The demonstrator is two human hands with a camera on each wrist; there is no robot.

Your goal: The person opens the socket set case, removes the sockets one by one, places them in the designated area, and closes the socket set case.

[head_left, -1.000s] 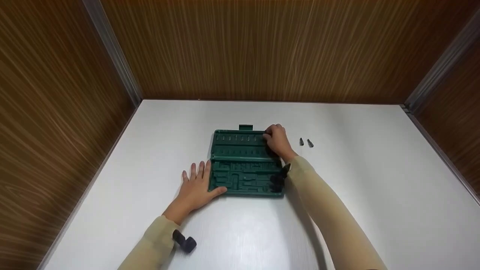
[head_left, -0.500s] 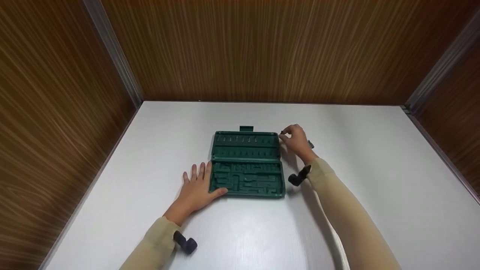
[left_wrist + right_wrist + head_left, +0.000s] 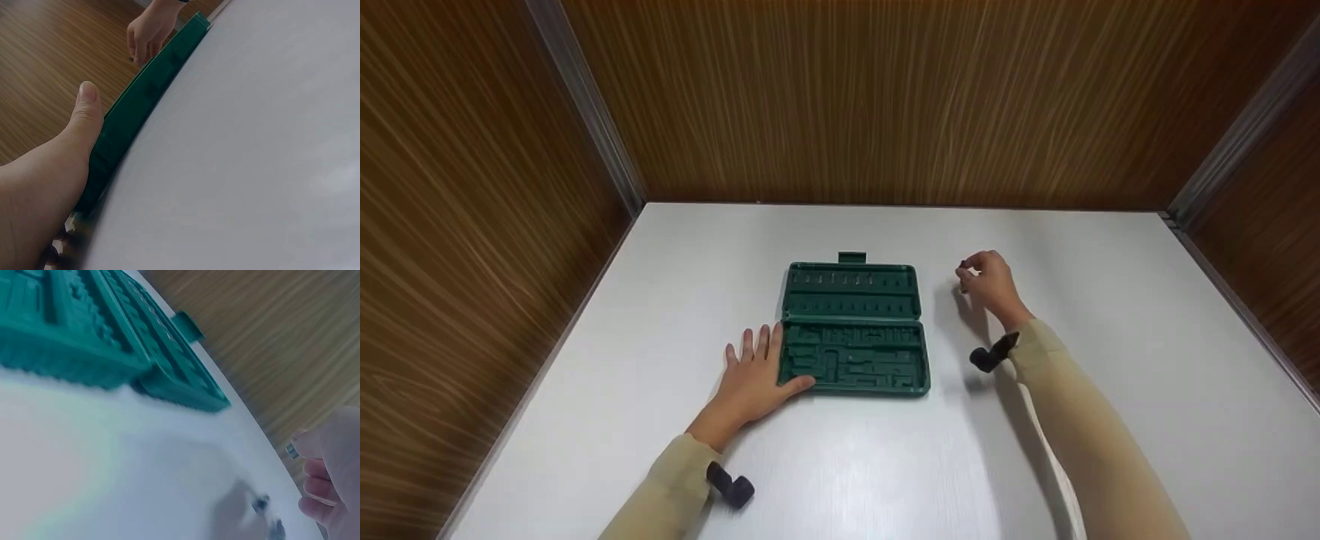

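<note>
White laminate table [image 3: 1110,360] carries a dark green moulded-plastic tool case [image 3: 851,326], open flat, long axis running away from the person, latch tab at the far edge. Left hand [image 3: 750,382] lies flat, fingers straight, thumb against the case's near-left corner. Right hand [image 3: 994,285] hovers right of the case, well apart from it, pinching a small dark metal bit [image 3: 292,451]; its pointing direction is unreadable. Judged step: unloading bits. Setting it by the loose bits [image 3: 269,517] calls for a gentle lowering.

Green case [image 3: 851,326]: moulded matt plastic. Table [image 3: 1110,420] beneath the case: smooth white, slight sheen. Walls [image 3: 885,97] behind the case: wood-grain veneer, satin
</note>
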